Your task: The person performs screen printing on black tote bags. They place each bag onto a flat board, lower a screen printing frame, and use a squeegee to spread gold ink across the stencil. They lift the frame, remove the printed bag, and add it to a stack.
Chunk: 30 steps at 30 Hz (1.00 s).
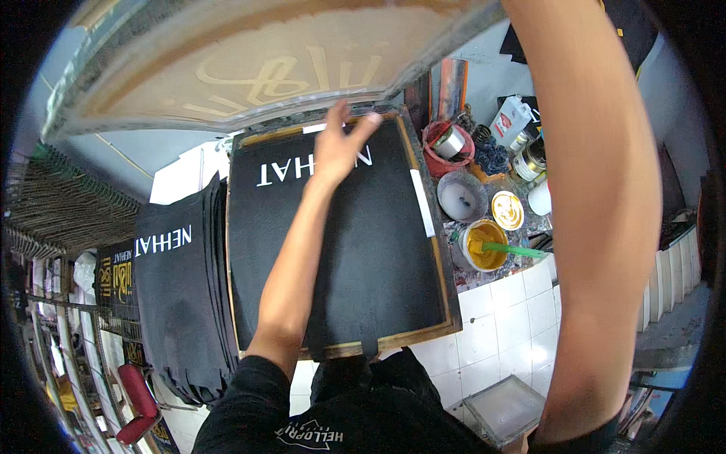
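A black cloth bag (370,257) with white lettering lies flat on a wood-edged printing board (452,312), its straps hanging at the near edge. My left hand (338,147) is over the bag's far part, across the lettering, thumb and fingers apart and holding nothing. Whether it touches the cloth I cannot tell. Above the board's far end, a large printing screen (249,64) stands tilted up, with pale lettering in its mesh. My right arm reaches up along the right side, and its hand is out of the picture beyond the top edge, near the screen.
Left of the board hangs a stack of similar black bags (170,295). On the right stand a tub of yellow ink (465,253) with a green spatula (514,249), a grey bowl (448,181), a red bucket (437,160) and a metal can (529,160). A red chair (138,393) is lower left.
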Each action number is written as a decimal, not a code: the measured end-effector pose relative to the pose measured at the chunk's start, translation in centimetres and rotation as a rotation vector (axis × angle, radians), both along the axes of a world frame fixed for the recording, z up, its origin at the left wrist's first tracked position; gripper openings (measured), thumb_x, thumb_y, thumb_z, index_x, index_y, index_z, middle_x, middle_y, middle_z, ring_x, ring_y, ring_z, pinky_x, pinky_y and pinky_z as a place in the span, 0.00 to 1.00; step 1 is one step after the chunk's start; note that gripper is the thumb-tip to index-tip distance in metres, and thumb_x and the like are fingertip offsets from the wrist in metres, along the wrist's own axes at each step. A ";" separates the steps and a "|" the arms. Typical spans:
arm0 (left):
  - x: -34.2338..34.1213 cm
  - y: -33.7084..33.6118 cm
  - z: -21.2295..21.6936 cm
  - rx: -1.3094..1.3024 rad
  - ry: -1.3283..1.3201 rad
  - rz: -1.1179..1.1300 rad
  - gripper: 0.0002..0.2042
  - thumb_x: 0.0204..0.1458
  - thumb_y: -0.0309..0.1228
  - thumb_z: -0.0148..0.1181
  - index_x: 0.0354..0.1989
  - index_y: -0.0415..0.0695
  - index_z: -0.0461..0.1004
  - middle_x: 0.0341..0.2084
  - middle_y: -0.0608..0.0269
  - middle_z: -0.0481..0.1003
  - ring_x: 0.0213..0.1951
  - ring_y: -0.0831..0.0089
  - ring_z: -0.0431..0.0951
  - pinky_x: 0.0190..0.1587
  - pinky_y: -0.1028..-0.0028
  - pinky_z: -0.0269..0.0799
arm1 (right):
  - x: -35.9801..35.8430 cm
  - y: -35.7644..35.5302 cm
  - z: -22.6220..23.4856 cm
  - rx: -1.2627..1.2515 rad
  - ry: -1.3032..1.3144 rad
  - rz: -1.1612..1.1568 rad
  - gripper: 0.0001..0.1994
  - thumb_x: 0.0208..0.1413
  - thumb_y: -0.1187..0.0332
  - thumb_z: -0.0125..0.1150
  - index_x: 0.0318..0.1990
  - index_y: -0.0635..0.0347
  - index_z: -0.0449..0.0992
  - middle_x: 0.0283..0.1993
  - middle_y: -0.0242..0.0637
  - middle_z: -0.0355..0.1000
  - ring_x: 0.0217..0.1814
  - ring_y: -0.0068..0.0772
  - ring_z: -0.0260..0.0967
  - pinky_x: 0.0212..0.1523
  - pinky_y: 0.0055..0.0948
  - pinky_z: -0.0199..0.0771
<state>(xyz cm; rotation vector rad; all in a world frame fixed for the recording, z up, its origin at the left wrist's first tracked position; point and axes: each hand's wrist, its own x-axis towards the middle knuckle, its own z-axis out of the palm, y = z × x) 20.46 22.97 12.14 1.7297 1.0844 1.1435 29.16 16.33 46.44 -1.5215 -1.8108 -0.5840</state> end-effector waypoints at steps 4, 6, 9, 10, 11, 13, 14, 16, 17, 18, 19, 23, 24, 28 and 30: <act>-13.0 -12.0 5.5 0.220 -0.525 -0.162 0.23 0.69 0.43 0.53 0.56 0.32 0.73 0.48 0.36 0.80 0.51 0.50 0.83 0.61 0.58 0.74 | 0.1 -6.7 -7.1 0.074 -0.045 0.167 0.14 0.54 0.61 0.67 0.43 0.60 0.83 0.34 0.51 0.80 0.35 0.49 0.79 0.39 0.44 0.79; -18.3 -18.0 6.4 0.243 -0.642 -0.109 0.25 0.65 0.50 0.57 0.52 0.35 0.74 0.40 0.33 0.81 0.45 0.45 0.85 0.58 0.47 0.75 | -0.7 -10.4 -11.7 0.219 -0.108 0.209 0.10 0.52 0.66 0.64 0.39 0.61 0.81 0.28 0.51 0.77 0.30 0.54 0.78 0.36 0.45 0.78; -23.2 -25.7 4.6 -0.126 -0.442 -0.159 0.17 0.63 0.44 0.60 0.34 0.39 0.76 0.26 0.44 0.82 0.29 0.52 0.85 0.41 0.51 0.81 | -1.9 -17.5 -19.5 -0.055 0.183 0.226 0.16 0.47 0.67 0.74 0.43 0.62 0.81 0.36 0.48 0.80 0.37 0.55 0.79 0.40 0.45 0.77; -23.6 -28.3 3.1 -0.330 -0.440 -0.014 0.17 0.60 0.41 0.64 0.27 0.37 0.79 0.21 0.45 0.81 0.26 0.55 0.84 0.38 0.52 0.81 | -2.3 -19.2 -21.9 -0.151 0.151 0.195 0.17 0.43 0.69 0.75 0.42 0.61 0.79 0.38 0.46 0.79 0.40 0.54 0.77 0.42 0.45 0.76; -24.3 -29.9 1.6 -0.566 -0.482 -0.047 0.15 0.60 0.37 0.63 0.31 0.35 0.81 0.23 0.44 0.82 0.25 0.60 0.84 0.41 0.56 0.81 | -2.6 -20.4 -24.1 -0.206 0.107 0.196 0.17 0.43 0.70 0.73 0.43 0.61 0.78 0.40 0.45 0.78 0.42 0.52 0.77 0.44 0.44 0.76; -24.3 -32.1 -2.2 -0.712 -0.516 -0.048 0.14 0.62 0.32 0.62 0.43 0.28 0.79 0.35 0.39 0.84 0.34 0.59 0.86 0.44 0.62 0.82 | -3.5 -21.9 -28.4 -0.320 0.050 0.209 0.17 0.43 0.71 0.71 0.43 0.59 0.76 0.41 0.44 0.77 0.44 0.50 0.75 0.46 0.43 0.74; -24.0 -32.9 -4.0 -0.832 -0.494 0.052 0.13 0.63 0.32 0.61 0.42 0.29 0.79 0.35 0.40 0.84 0.33 0.61 0.86 0.45 0.66 0.81 | -4.0 -22.2 -30.2 -0.354 0.031 0.199 0.16 0.44 0.71 0.69 0.43 0.59 0.75 0.41 0.43 0.76 0.44 0.49 0.74 0.47 0.43 0.73; -24.2 -33.9 -6.8 -0.860 -0.576 0.023 0.13 0.63 0.31 0.61 0.44 0.30 0.79 0.36 0.42 0.84 0.33 0.64 0.86 0.45 0.69 0.81 | -4.9 -22.0 -33.2 -0.388 -0.097 0.218 0.15 0.45 0.69 0.69 0.41 0.60 0.74 0.40 0.42 0.76 0.44 0.47 0.74 0.46 0.43 0.73; -24.3 -33.9 -7.9 -0.907 -0.530 0.041 0.13 0.63 0.31 0.61 0.44 0.30 0.79 0.37 0.43 0.84 0.34 0.65 0.86 0.45 0.69 0.81 | -5.0 -21.7 -34.1 -0.480 -0.165 0.200 0.15 0.46 0.68 0.70 0.40 0.60 0.74 0.40 0.41 0.76 0.45 0.47 0.74 0.45 0.43 0.73; -24.5 -33.9 -8.7 -0.912 -0.565 0.010 0.13 0.63 0.30 0.60 0.45 0.31 0.79 0.38 0.43 0.84 0.35 0.65 0.86 0.45 0.69 0.81 | -4.8 -21.3 -34.7 -0.427 -0.134 0.225 0.15 0.46 0.67 0.70 0.40 0.60 0.74 0.40 0.41 0.76 0.45 0.47 0.75 0.45 0.42 0.74; -24.7 -33.9 -9.3 -0.950 -0.559 0.004 0.13 0.62 0.30 0.60 0.47 0.31 0.78 0.38 0.44 0.84 0.36 0.64 0.86 0.45 0.68 0.81 | -4.6 -20.8 -34.9 -0.465 -0.108 0.232 0.15 0.46 0.66 0.70 0.40 0.60 0.74 0.41 0.42 0.77 0.46 0.46 0.75 0.45 0.42 0.74; -25.4 -33.7 -9.7 -1.035 -0.529 -0.022 0.14 0.61 0.28 0.60 0.49 0.30 0.77 0.40 0.43 0.83 0.38 0.63 0.86 0.43 0.69 0.83 | -3.9 -21.3 -33.9 -0.703 -0.032 0.242 0.17 0.47 0.65 0.71 0.42 0.60 0.74 0.43 0.44 0.77 0.48 0.47 0.76 0.47 0.41 0.76; -25.4 -33.7 -9.6 -1.046 -0.533 -0.021 0.14 0.61 0.28 0.59 0.50 0.30 0.76 0.40 0.43 0.83 0.38 0.63 0.86 0.43 0.69 0.83 | -4.1 -21.9 -33.7 -0.730 -0.050 0.259 0.16 0.46 0.65 0.70 0.41 0.60 0.74 0.43 0.44 0.77 0.47 0.47 0.76 0.46 0.41 0.75; -25.1 -33.8 -9.5 -1.051 -0.558 -0.008 0.13 0.60 0.25 0.57 0.49 0.29 0.76 0.41 0.41 0.83 0.40 0.61 0.86 0.42 0.69 0.84 | -6.0 -24.9 -34.4 -0.667 -0.100 0.282 0.15 0.44 0.68 0.68 0.40 0.59 0.73 0.38 0.42 0.74 0.42 0.48 0.74 0.42 0.43 0.74; -24.9 -33.8 -9.6 -1.058 -0.543 0.003 0.12 0.58 0.23 0.55 0.48 0.29 0.75 0.42 0.39 0.82 0.40 0.60 0.86 0.42 0.68 0.84 | -6.6 -25.1 -35.9 -0.535 -0.124 0.297 0.14 0.42 0.71 0.66 0.39 0.58 0.73 0.36 0.42 0.73 0.40 0.48 0.73 0.40 0.45 0.74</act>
